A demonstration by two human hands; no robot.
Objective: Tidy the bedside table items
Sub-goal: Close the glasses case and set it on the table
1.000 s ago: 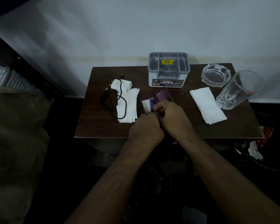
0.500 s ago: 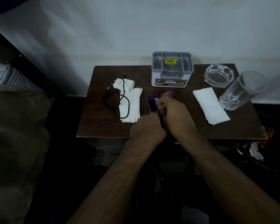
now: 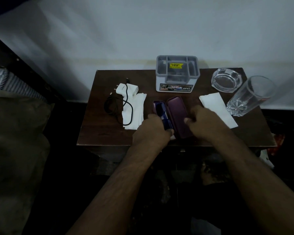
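Purple case lies open between hands, long axis running away from person. Left hand pinches dark glasses in left half; right hand loosely curled against lid edge, nearer for closing.

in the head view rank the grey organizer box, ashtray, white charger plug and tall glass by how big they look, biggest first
1. grey organizer box
2. tall glass, looks close to the box
3. ashtray
4. white charger plug

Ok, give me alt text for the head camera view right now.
Two bare hands work at an open purple glasses case on a small dark wooden bedside table, the left hand on dark blue glasses in it. Around it lie a white charger, tissues, a grey organiser and a glass tumbler.
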